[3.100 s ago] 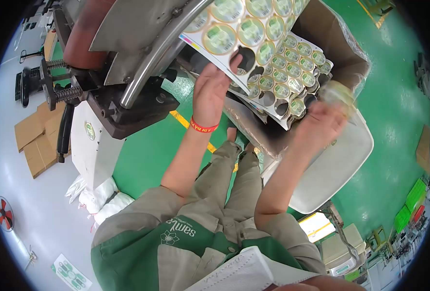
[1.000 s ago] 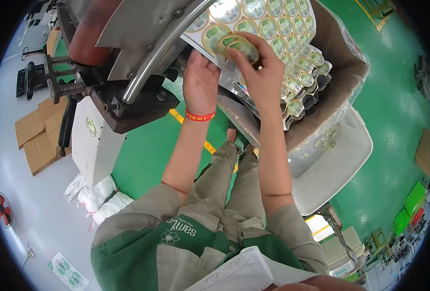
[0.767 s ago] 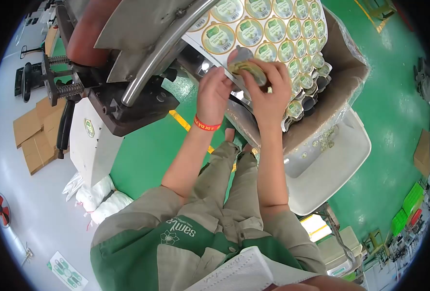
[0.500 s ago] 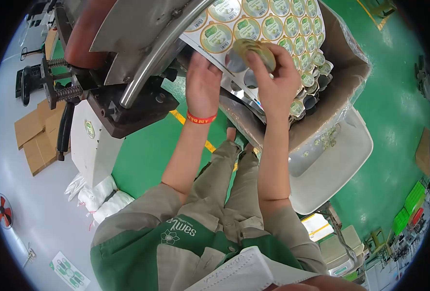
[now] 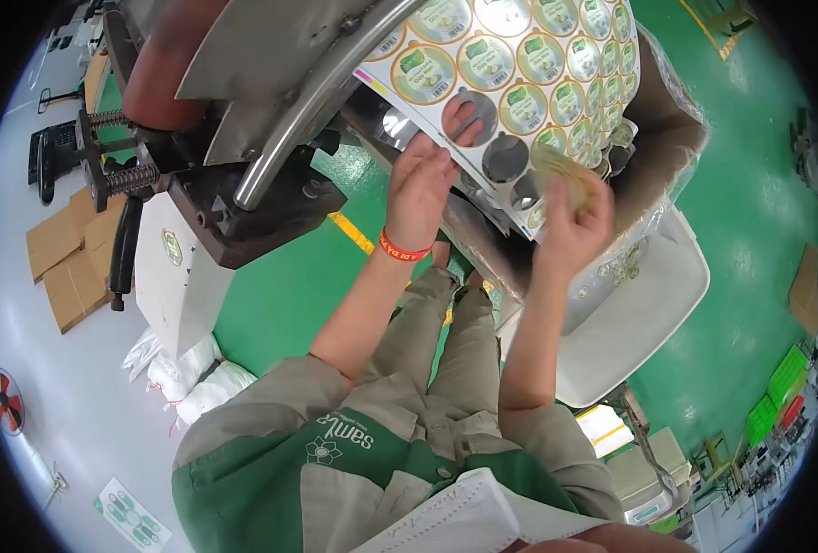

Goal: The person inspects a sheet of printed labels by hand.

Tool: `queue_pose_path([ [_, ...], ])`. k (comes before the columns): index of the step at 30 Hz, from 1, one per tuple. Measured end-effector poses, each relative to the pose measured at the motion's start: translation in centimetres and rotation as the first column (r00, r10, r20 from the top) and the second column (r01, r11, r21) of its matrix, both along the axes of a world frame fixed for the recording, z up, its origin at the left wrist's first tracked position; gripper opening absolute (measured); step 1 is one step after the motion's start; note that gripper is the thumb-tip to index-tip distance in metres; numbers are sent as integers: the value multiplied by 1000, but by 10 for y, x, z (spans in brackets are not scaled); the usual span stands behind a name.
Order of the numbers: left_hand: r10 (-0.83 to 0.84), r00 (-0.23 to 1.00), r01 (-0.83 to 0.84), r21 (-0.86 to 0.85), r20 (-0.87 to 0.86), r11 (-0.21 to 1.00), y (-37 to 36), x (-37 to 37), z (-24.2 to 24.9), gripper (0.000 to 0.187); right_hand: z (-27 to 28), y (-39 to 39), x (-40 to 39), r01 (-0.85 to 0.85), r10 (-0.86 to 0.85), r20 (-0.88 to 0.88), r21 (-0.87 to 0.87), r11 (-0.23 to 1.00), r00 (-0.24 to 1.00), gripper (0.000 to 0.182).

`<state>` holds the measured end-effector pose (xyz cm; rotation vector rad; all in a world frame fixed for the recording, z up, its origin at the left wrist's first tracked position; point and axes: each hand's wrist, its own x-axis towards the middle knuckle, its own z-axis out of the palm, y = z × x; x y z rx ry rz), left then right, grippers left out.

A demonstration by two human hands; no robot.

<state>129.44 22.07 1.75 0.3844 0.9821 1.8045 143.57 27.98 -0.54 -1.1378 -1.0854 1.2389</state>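
My left hand (image 5: pixel 423 189), with a red band at the wrist, grips the near edge of a sheet (image 5: pixel 519 78) printed with rows of round green and gold labels. Its fingers pass behind the sheet and show through a round hole. Two more holes lie along the same edge. My right hand (image 5: pixel 579 217) is closed on round labels (image 5: pixel 556 166), blurred by motion, just over the sheet's near right edge. Cut round pieces lie in a plastic-lined cardboard box (image 5: pixel 662 166) beneath and beyond the sheet.
To the left stands a machine with a curved metal bar (image 5: pixel 289 129) and a dark block (image 5: pixel 243 207). A white tub (image 5: pixel 644 313) stands beside the box. White sacks (image 5: pixel 201 378) and flat cardboard (image 5: pixel 77 263) lie at the left.
The sheet and my left hand have shifted right and toward me. My right hand has moved right and down with the labels, and more of the holes shows.
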Motion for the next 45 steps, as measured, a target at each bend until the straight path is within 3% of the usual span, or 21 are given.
queue_pose_path([
  [1,1,1000,-1,-3,14,1000,-1,-2,1,55,2,-2,16,216,-226,-58,-145,966,972,16],
  [3,10,1000,-11,28,20,1000,-2,-10,-1,55,-14,15,69,426,-486,-395,-235,874,779,22],
  [5,20,1000,-20,49,5,999,-2,-16,0,51,-69,22,154,285,-535,-666,-455,844,520,32],
  [7,50,999,-50,38,-1,998,0,-19,2,48,-68,29,167,309,-802,-547,-740,598,241,34],
  [9,67,997,-66,45,-31,997,2,-21,3,45,-70,28,166,323,-819,-512,-753,573,259,34],
  [11,74,997,-73,35,-26,997,3,-20,5,46,-65,24,148,270,-644,-607,-596,756,466,33],
  [13,86,996,-86,24,-13,996,4,-20,4,46,-45,27,119,248,-634,-563,-612,751,529,26],
  [18,65,994,-69,45,86,997,1,-16,4,42,-27,30,85,186,-490,-658,-478,858,572,23],
  [24,68,989,-74,43,128,996,0,-15,-2,36,-18,23,75,203,-374,-619,-330,922,690,21],
  [27,105,978,-114,42,178,993,3,-12,7,32,17,21,49,420,-434,-348,-119,900,831,23],
  [30,146,982,-152,48,119,987,4,-17,-6,41,42,19,6,145,-128,-95,194,970,987,21],
  [33,171,985,-172,-43,-9,984,13,-14,7,40,62,29,-44,-304,216,270,347,887,938,30],
  [37,110,993,-108,-65,32,992,6,-6,-3,28,46,29,-66,-403,241,420,356,843,875,32],
  [39,50,999,-49,-54,22,997,1,-4,-9,32,41,23,-47,-426,231,457,388,817,859,28],
  [41,-27,1000,26,-80,-11,996,2,2,0,33,38,14,-18,-299,129,435,351,887,891,26],
  [43,-53,998,50,-86,-37,995,1,-2,-3,36,25,17,11,158,-237,177,372,915,955,15],
  [45,-12,998,6,-101,-65,995,2,-8,-10,41,23,17,32,255,-248,-68,128,958,966,9],
])
